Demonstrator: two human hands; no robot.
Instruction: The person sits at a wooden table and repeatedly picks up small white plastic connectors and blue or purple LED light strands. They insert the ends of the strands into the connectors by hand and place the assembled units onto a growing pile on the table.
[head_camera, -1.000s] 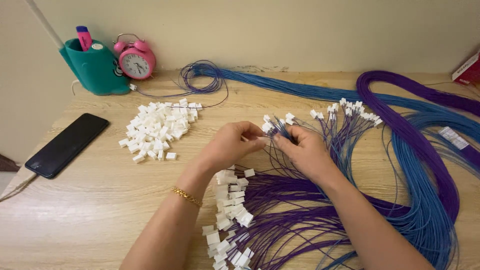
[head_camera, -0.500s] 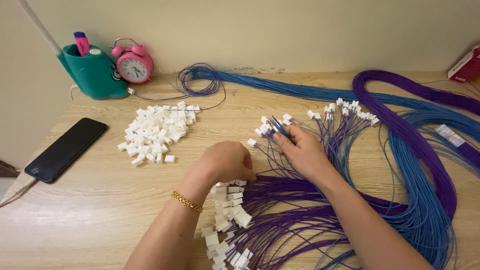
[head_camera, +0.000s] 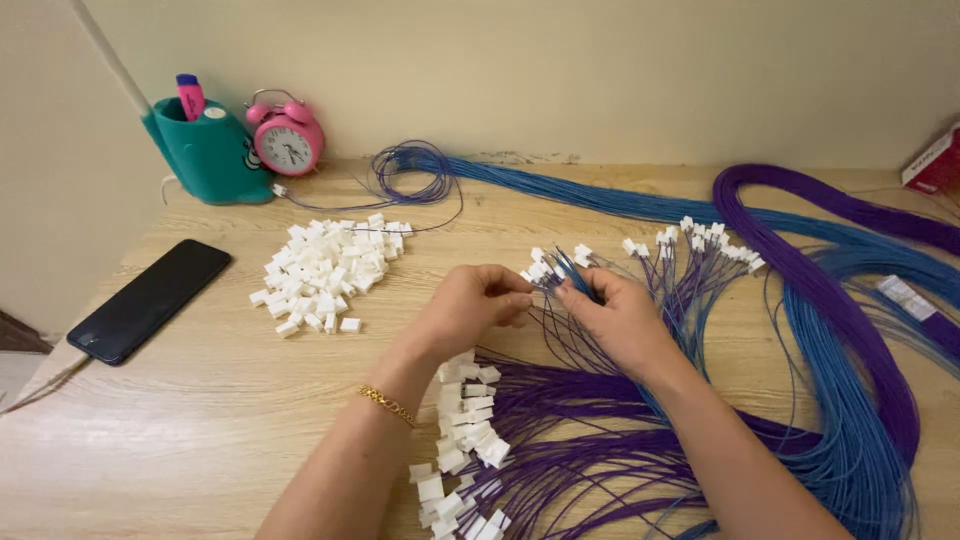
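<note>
While both hands meet mid-table, the left hand pinches a white plug and the right hand grips blue wires; finished purple leads lie near, loose plugs remain far left.

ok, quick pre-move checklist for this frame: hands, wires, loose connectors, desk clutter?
1. Left hand at the wire tips: ok, its fingers pinch by the white terminals.
2. Right hand on the thin blue wires: ok, it grips a small bunch.
3. Connector between the fingers: cannot tell, the fingers hide it.
4. Pile of loose white plastic connectors: ok, heaped left of the left hand, untouched.
5. Finished purple wires with white connectors: ok, fanned out under the forearms.
6. Black phone: ok, flat near the desk's left edge, apart from the wires.
</note>
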